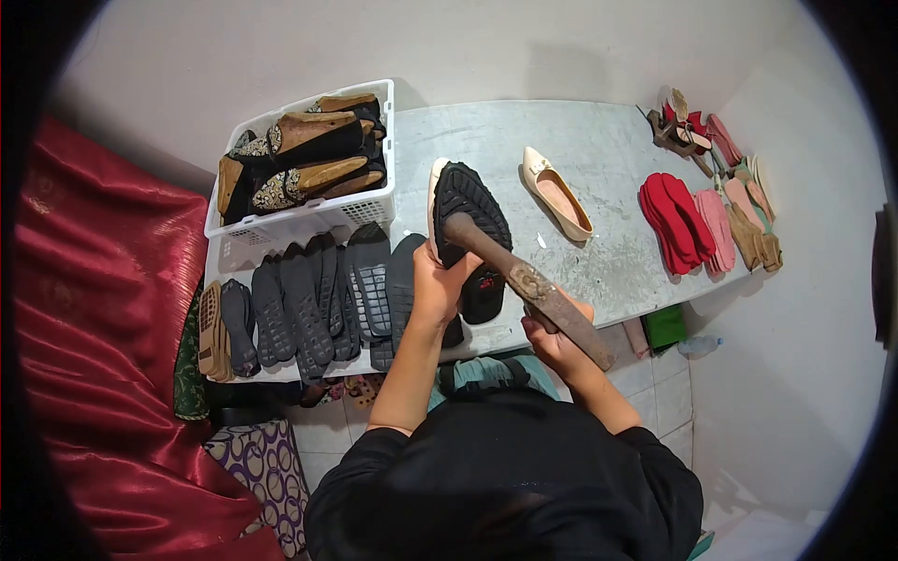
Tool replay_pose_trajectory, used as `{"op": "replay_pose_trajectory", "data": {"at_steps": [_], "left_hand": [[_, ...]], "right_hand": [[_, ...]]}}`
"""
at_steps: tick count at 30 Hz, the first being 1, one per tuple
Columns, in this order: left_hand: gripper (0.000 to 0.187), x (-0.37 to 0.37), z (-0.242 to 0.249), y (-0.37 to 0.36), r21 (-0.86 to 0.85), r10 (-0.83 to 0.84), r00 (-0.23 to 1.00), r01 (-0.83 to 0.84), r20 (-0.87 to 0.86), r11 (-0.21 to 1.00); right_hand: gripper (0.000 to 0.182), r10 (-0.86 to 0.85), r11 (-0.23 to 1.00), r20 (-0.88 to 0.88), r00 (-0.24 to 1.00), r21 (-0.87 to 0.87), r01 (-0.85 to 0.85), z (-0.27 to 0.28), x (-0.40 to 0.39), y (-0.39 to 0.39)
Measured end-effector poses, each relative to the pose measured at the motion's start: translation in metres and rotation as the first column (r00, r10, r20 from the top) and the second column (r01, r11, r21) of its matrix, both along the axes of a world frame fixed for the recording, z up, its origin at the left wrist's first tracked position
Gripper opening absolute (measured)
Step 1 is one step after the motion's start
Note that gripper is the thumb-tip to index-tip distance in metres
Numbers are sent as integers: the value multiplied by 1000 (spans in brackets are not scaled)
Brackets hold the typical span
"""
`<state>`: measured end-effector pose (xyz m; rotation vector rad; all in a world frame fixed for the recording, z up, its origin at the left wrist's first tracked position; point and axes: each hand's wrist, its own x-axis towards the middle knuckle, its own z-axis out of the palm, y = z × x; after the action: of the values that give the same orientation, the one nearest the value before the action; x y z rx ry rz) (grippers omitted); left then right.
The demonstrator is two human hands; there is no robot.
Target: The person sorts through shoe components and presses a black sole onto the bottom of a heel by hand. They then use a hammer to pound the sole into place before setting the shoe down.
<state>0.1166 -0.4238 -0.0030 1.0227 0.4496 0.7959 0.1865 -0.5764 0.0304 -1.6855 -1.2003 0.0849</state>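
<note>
My left hand [438,288] is closed around a shoe [475,194] turned bottom up. Its ridged black sole faces me, and a cream edge of the upper shows along the left side. In my right hand [559,350] is a hammer [572,316] with a long, rusty head; the hand hides most of its handle. The round striking face overlaps the middle of the sole in this view. A cream pointed flat shoe [558,198] lies upright on the table [458,126], to the right of the held shoe.
A white plastic basket [390,140] holds shoes on wooden lasts. In front of it lie rows of dark soles [304,309] and several tan ones [209,327]. Red insoles [673,222], pink insoles [716,229] and tools [669,131] sit at the right. Red fabric [103,327] hangs left.
</note>
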Motion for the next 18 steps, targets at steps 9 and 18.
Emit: {"op": "replay_pose_trajectory", "data": {"at_steps": [9, 18], "left_hand": [[21, -7, 11, -8, 29, -90, 996, 89, 28, 996], [25, -20, 13, -3, -44, -55, 997, 58, 53, 997]], "right_hand": [[17, -59, 993, -31, 998, 99, 62, 1, 14, 22], [18, -82, 995, 114, 990, 68, 74, 9, 13, 18]]}}
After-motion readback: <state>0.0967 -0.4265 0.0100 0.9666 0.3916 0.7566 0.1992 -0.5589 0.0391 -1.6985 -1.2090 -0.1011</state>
